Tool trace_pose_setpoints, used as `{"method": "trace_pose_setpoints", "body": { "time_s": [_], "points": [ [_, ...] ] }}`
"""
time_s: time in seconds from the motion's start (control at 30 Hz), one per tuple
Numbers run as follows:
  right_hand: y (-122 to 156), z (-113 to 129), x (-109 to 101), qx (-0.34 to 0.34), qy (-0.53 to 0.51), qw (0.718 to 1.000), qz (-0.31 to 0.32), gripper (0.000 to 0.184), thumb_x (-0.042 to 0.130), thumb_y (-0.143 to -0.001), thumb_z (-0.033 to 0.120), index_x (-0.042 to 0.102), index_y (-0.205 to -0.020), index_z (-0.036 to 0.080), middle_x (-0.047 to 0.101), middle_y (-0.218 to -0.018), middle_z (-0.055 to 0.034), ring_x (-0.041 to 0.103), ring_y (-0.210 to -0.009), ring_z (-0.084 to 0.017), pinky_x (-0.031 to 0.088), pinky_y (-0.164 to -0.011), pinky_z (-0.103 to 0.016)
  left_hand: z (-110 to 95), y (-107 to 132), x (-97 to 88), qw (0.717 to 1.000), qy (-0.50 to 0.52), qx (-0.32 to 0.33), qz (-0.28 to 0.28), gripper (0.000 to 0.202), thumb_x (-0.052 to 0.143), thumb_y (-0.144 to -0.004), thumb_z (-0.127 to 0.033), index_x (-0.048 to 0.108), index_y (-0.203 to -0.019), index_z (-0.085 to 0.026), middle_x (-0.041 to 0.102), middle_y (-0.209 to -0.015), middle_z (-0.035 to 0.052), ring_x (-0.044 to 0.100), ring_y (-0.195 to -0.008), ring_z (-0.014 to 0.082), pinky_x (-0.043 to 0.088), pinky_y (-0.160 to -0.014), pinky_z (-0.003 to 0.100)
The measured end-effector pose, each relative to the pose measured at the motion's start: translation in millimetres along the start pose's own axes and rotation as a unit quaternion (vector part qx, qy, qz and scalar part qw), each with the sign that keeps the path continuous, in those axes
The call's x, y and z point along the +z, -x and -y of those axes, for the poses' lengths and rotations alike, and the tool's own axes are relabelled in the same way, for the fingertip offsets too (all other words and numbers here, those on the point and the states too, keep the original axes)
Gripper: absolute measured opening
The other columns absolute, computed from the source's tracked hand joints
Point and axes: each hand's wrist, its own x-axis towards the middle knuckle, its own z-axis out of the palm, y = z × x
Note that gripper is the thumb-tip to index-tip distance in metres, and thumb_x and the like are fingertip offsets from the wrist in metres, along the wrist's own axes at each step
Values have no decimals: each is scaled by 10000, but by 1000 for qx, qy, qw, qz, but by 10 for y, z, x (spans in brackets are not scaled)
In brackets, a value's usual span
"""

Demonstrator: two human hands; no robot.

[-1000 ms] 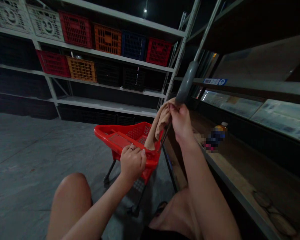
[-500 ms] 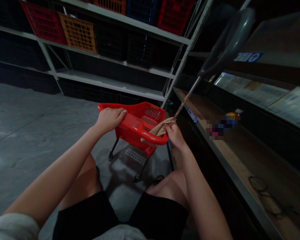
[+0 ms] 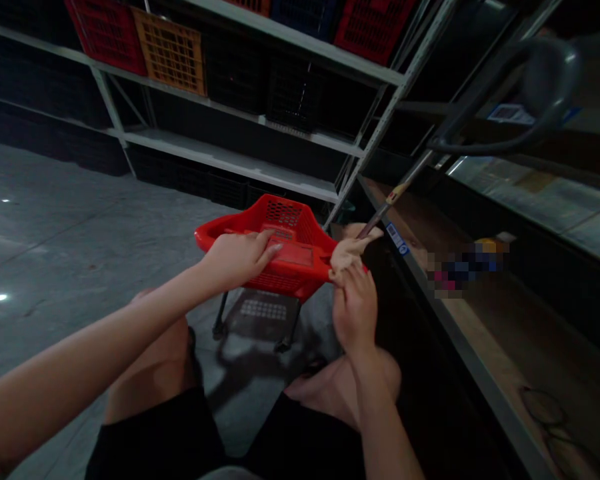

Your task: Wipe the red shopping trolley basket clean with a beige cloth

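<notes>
A small red plastic shopping cart (image 3: 300, 255) on dark legs stands in front of my knees. My left hand (image 3: 239, 257) is closed over the near handle bar, its thumb along the top edge. At the cart's near right corner, my right hand (image 3: 356, 303) presses a bunched beige cloth (image 3: 349, 253) against the red rim. The fingers of that hand are bent over the cloth, and part of the rim is hidden beneath them. Just behind the cloth a metal pole (image 3: 403, 191) slants up to a grey loop (image 3: 563, 100); the pole's lower end is hidden.
A metal rack (image 3: 220, 160) holds a yellow crate (image 3: 170, 50), red crates (image 3: 110, 37) and dark crates. On my right runs a low wooden shelf (image 3: 470, 320) with a blurred-out item (image 3: 465, 263) and a pair of glasses (image 3: 545, 407). Grey floor (image 3: 45, 267) extends left.
My left hand has slid right along the handle. My right hand has turned over the near right corner, bunching the cloth there. The view has shifted, and the pole's loop sits farther right.
</notes>
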Motion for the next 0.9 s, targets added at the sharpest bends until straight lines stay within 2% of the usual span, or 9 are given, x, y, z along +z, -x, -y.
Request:
{"method": "trace_pose_setpoints", "body": {
  "time_s": [0.1, 0.23, 0.37, 0.47, 0.53, 0.6, 0.67, 0.8, 0.9],
  "points": [
    [52, 574, 153, -89, 100, 990, 38, 364, 451, -942, 151, 676, -1227, 161, 678, -1335, -163, 549, -1333, -307, 338, -1177, -579, 90, 61, -83, 997, 4, 53, 47, 530, 331, -1045, -452, 502, -1486, -213, 758, -1182, 124, 739, -1015, 286, 515, -806, 344],
    [128, 1033, 302, -175, 107, 975, 83, 361, 555, -941, 243, 647, -1282, 170, 675, -1347, -142, 566, -1255, -318, 454, -993, -469, 120, 141, -100, 999, -9, 31, 21, 505, 352, -1037, -400, 528, -1466, -200, 780, -1063, 113, 755, -870, 266, 521, -752, 330],
    [107, 832, 121, -148, 109, 983, 24, 315, 576, -954, 396, 685, -1176, 203, 714, -1237, -126, 591, -1138, -309, 424, -972, -473, 283, 225, -125, 999, -32, 8, -13, 485, 359, -1025, -439, 608, -1396, -250, 785, -1077, 96, 748, -905, 266, 517, -785, 340],
    [-51, 505, -39, -67, 116, 990, -35, 221, 580, -945, 388, 717, -990, 220, 700, -1157, -121, 584, -1118, -308, 401, -1008, -505, 532, 254, -126, 998, -48, -26, -28, 495, 351, -1009, -492, 709, -1268, -268, 793, -1006, 88, 740, -890, 286, 511, -791, 368],
    [-171, 421, -37, -39, 91, 995, -31, 195, 586, -937, 364, 718, -951, 220, 670, -1196, -130, 571, -1155, -310, 414, -1023, -515, 648, 254, -98, 998, -38, -43, -29, 527, 323, -1004, -503, 772, -1136, -261, 792, -935, 87, 733, -852, 290, 504, -768, 374],
    [-242, 527, 76, -53, 45, 998, 8, 192, 551, -954, 303, 711, -1018, 218, 668, -1240, -126, 576, -1183, -292, 432, -1051, -505, 656, 246, -64, 997, -32, -68, -30, 577, 299, -999, -517, 808, -996, -246, 785, -878, 96, 729, -828, 297, 495, -741, 377],
    [-240, 798, 267, -98, 17, 994, 42, 214, 508, -978, 238, 695, -1082, 230, 699, -1251, -96, 583, -1220, -273, 417, -1111, -503, 560, 235, -44, 993, -39, -107, -35, 610, 291, -995, -519, 816, -911, -220, 778, -848, 117, 728, -815, 310, 487, -718, 383],
    [-104, 1363, 584, -207, 35, 976, 61, 195, 515, -996, 232, 676, -1102, 260, 711, -1306, -54, 571, -1307, -262, 422, -1144, -450, 303, 215, -56, 986, -54, -155, -31, 632, 263, -1009, -471, 813, -908, -176, 779, -867, 157, 732, -833, 329, 487, -701, 389],
    [-53, 1258, 542, -181, 64, 979, 62, 242, 509, -991, 222, 652, -1178, 277, 673, -1387, -58, 623, -1244, -252, 491, -1057, -397, 302, 225, -92, 993, -16, -119, -18, 645, 242, -1022, -481, 809, -918, -191, 784, -884, 132, 732, -860, 308, 506, -743, 383]
  ]
}}
